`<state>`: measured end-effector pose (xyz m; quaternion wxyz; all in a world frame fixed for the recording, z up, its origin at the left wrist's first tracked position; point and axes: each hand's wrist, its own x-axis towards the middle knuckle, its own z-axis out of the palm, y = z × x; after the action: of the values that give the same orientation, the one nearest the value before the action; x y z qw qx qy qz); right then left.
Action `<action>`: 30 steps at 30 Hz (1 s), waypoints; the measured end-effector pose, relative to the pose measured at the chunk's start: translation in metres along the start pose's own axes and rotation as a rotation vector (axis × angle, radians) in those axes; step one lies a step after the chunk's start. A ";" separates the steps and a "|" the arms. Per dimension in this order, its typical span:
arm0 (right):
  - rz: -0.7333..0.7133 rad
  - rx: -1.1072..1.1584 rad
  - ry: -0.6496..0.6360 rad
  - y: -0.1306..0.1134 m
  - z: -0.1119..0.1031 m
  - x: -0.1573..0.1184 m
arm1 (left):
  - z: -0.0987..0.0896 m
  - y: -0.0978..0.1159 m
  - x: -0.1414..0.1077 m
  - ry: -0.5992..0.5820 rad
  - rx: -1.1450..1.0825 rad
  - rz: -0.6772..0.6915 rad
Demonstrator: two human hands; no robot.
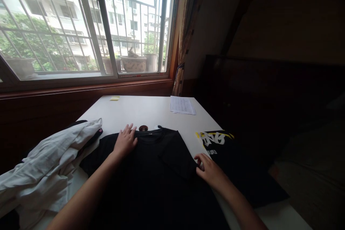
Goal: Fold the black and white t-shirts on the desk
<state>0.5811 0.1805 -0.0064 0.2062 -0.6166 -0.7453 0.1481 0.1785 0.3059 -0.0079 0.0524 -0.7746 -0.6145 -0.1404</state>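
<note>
A black T-shirt lies spread on the white table, its neckline toward the window. My left hand rests flat on the shirt's left shoulder area beside the collar, fingers stretched out. At the right sleeve, my right hand has its thumb and fingers closed on the sleeve edge. The lower part of the shirt runs out of view at the bottom and is very dark.
Left of the shirt lies a heap of grey and dark clothes. A dark garment with white lettering and yellow trim lies on the right. Papers and a yellow sticky note sit near the far edge, below a barred window.
</note>
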 end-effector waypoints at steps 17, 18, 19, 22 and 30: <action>-0.083 -0.094 0.224 0.013 0.011 -0.013 | 0.029 0.166 0.065 -0.205 -0.695 0.088; -0.093 -0.100 0.220 0.013 0.011 -0.013 | 0.032 0.170 0.071 -0.226 -0.711 0.057; -0.099 -0.106 0.214 0.013 0.012 -0.012 | 0.036 0.175 0.076 -0.245 -0.725 0.028; -0.101 -0.131 0.208 0.014 0.013 -0.012 | 0.043 0.188 0.089 -0.276 -0.746 -0.049; -0.083 -0.189 0.207 0.014 0.014 -0.013 | 0.052 0.209 0.105 -0.243 -0.820 -0.192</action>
<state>0.5880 0.1711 -0.0271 0.2288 -0.6138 -0.7556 0.0043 0.4097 0.3677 -0.0083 -0.3454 -0.6815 -0.5789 -0.2849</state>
